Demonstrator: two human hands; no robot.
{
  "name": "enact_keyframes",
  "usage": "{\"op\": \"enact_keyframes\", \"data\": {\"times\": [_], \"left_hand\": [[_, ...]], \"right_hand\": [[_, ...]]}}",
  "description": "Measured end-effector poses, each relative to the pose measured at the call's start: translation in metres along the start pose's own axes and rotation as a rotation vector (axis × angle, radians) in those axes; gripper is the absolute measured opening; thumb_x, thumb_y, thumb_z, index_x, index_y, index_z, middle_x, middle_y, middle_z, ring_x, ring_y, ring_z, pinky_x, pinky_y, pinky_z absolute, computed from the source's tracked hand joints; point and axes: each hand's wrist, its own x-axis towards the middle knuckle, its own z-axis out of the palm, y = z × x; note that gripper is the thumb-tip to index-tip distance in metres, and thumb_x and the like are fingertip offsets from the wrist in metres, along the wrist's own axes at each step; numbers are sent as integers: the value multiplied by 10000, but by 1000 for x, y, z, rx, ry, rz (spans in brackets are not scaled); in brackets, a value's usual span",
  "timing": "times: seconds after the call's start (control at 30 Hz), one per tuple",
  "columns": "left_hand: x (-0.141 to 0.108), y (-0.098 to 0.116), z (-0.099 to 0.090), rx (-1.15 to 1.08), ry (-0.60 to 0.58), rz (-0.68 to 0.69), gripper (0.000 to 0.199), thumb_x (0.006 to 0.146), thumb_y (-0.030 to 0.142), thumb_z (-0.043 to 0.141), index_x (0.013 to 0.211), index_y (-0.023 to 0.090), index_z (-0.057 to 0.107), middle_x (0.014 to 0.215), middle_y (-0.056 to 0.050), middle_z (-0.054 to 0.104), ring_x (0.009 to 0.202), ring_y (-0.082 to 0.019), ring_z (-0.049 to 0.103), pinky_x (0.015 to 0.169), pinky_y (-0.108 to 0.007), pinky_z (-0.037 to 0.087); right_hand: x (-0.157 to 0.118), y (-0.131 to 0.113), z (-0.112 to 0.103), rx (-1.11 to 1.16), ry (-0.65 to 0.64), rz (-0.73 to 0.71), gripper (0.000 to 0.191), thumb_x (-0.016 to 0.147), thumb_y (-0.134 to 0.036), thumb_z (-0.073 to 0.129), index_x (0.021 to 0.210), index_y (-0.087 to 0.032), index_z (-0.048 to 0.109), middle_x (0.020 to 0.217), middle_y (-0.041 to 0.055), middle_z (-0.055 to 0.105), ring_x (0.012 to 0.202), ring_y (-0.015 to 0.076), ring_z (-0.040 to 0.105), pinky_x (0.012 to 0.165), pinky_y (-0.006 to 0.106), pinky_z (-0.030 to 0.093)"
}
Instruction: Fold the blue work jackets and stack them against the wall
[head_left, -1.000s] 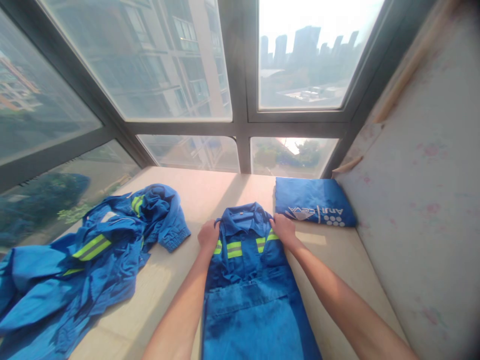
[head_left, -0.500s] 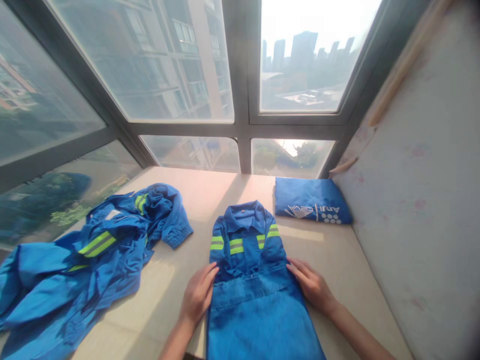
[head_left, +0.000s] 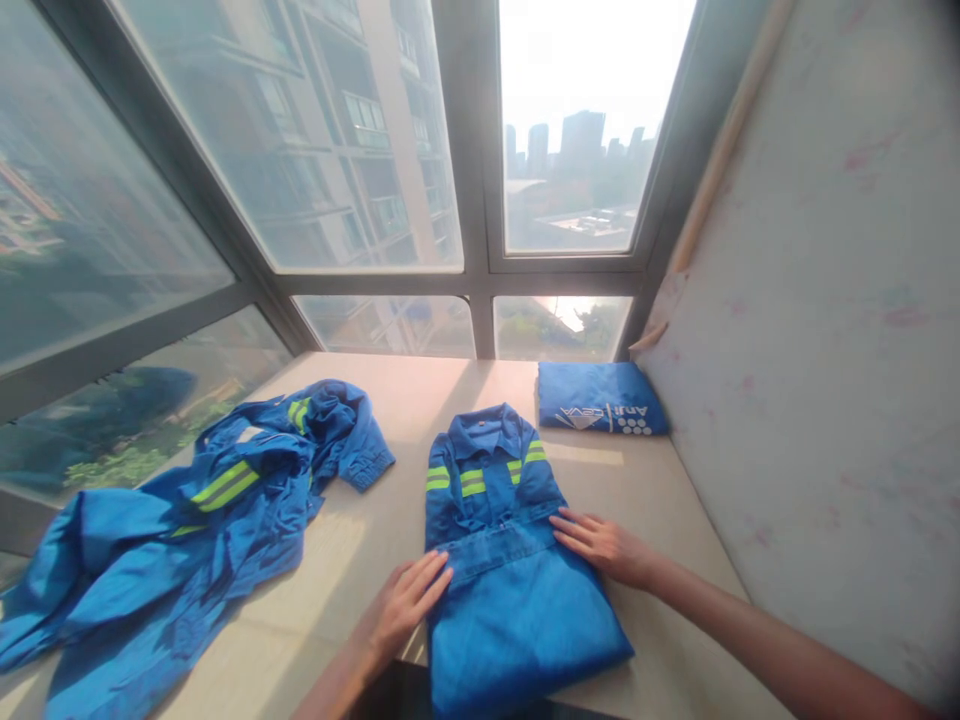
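While under fingertips (head_left: 561,520), blue garment (head_left: 517,620) on table (head_left: 352,535).

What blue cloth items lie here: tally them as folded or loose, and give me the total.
Folded: 2 (striped garment under the hands, white-lettered bundle)
Loose: 1 (rumpled heap)
Total: 3

Left hand (head_left: 405,602) palm down, fingers (head_left: 433,577) extended; right hand (head_left: 606,548) farther forward, palm down; forearms (head_left: 739,612) slanting outward behind hands.
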Motion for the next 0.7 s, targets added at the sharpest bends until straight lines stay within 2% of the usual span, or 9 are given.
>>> {"op": "enact_keyframes", "data": {"times": [0.17,0.3,0.4,0.53,0.63,0.7], "left_hand": [[14,-8,-10,-140,-157,37,649,901,-10,396,1436,341,504,1428,-44,583,1319,-223,549,1099,-403,465],[23,-9,-8,-273,-138,-32,618,871,-5,396,1364,316,584,1362,-35,641,1276,-199,587,1082,-381,490],[26,-4,-8,-418,-98,-198,558,898,56,355,1314,302,634,1321,-24,670,1234,-181,617,1062,-351,509],[31,0,-18,-686,-69,-526,400,906,255,450,1206,308,709,1261,-15,706,1136,-210,673,1010,-304,532],[44,-6,-27,-868,-20,-767,356,875,404,510,1077,251,760,1106,-50,763,1032,-267,704,945,-349,558],[56,-13,-29,-962,11,-889,389,843,485,538,995,214,772,1026,-72,776,989,-303,707,910,-396,566]], "right_hand": [[7,9,-12,108,-28,-78,455,986,-122,440,1411,-253,537,1447,106,546,1395,234,448,1091,443,459],[14,14,-12,173,-48,-50,427,979,-134,422,1354,-245,593,1408,98,586,1346,218,513,1026,402,509],[20,8,-13,271,-80,118,380,968,-179,431,1251,-268,668,1371,60,625,1310,199,551,1037,391,495],[29,-4,-24,470,-70,358,355,953,-259,418,1097,-292,740,1206,26,721,1167,214,640,1042,386,470],[39,-1,-35,742,26,486,311,889,-372,497,980,-252,769,1011,44,762,964,256,698,901,370,531],[50,7,-38,921,132,590,338,826,-462,571,940,-216,774,984,69,764,939,285,696,865,382,542]]}}
